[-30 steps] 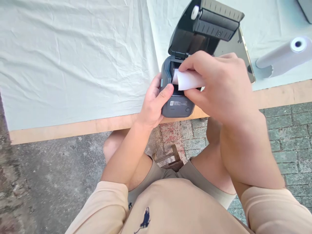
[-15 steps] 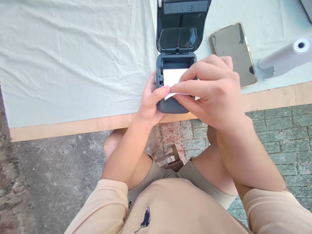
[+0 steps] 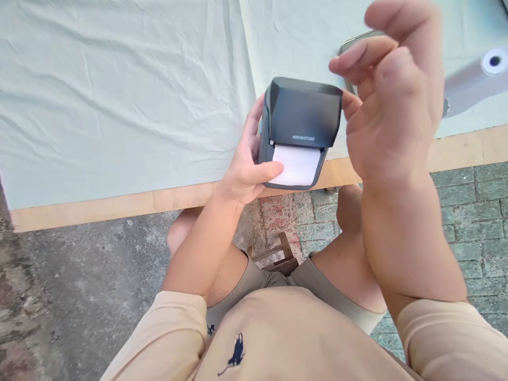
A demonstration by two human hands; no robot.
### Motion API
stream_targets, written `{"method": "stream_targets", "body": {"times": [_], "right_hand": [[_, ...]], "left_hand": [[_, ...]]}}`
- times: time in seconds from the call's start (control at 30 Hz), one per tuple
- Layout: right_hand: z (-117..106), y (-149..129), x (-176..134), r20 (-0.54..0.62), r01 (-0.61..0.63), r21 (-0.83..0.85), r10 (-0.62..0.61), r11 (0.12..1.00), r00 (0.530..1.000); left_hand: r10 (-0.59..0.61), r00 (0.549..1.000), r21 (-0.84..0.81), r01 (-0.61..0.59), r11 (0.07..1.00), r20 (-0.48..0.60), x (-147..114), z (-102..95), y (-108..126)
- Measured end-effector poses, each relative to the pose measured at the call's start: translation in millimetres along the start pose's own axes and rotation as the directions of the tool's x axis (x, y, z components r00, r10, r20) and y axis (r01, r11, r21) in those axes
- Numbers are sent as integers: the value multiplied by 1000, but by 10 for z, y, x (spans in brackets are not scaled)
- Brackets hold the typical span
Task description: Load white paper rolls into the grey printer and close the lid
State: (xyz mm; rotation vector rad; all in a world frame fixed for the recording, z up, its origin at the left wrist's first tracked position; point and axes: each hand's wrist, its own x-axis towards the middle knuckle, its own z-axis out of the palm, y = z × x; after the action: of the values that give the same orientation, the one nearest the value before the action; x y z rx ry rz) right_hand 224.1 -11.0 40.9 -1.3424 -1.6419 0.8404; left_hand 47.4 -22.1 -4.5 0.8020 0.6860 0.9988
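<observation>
My left hand grips a dark label printer marked NIIMBOT by its left side. Its thumb presses on the white label paper, which lies over the front of the printer and reaches back under the lid. The lid is down, seemingly not quite flush with the body. At the right of the printer, my right hand is raised with its fingers apart and slightly curled, nothing in it. One of its fingers is close to the lid's right edge; whether it touches, I cannot tell.
A phone lies behind my right hand, mostly covered. Farther right is a white paper roll. A pale cloth covers the table, whose wooden front edge runs above my knees. A wooden stool shows between my legs.
The printer's lid has swung from standing open to down over the paper. My right hand has let go of the paper and moved up and right. The printer is now tilted a little.
</observation>
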Motion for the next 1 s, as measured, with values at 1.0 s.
{"method": "stream_targets", "body": {"times": [1.0], "right_hand": [[65,-211,-108,-293,121,-242,-191,963,937]], "left_hand": [[-36,997,-120,27,992,-72,65,25,-7]]}}
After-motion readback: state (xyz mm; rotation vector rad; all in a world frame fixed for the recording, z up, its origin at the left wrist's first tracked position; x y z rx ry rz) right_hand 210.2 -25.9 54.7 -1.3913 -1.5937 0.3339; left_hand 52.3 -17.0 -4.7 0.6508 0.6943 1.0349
